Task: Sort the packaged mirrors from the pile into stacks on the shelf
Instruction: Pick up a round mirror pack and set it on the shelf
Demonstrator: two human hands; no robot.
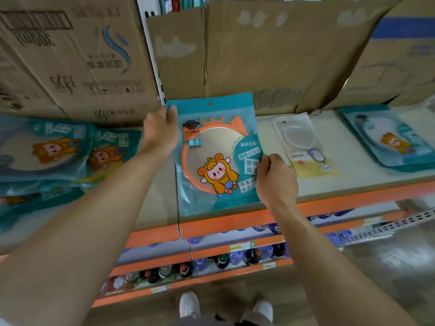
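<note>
Now, placing a teal plastic-packaged, orange-rimmed round mirror [211, 158].
My left hand [162, 131] grips its top corner, my right hand [275, 178] pinches its side edge, to lay it square.

Centre mirror pack [216, 156]: teal, orange mirror rim, cartoon kid in a yellow-orange hoodie, white lettering on teal panels. Pile [47, 156] on the left: same teal, same cartoon print. Pale pack [303, 144]: cream fading to yellow, white ring inside. Far-right stack [386, 140]: teal, same cartoon. Shelf [329, 184]: beige top, orange front edge. Boxes [70, 55]: brown cardboard, dark print, blue-teal swirl logo. Cardboard sheet [270, 55]: brown with pale torn patches. Shoes [189, 304]: white.
</note>
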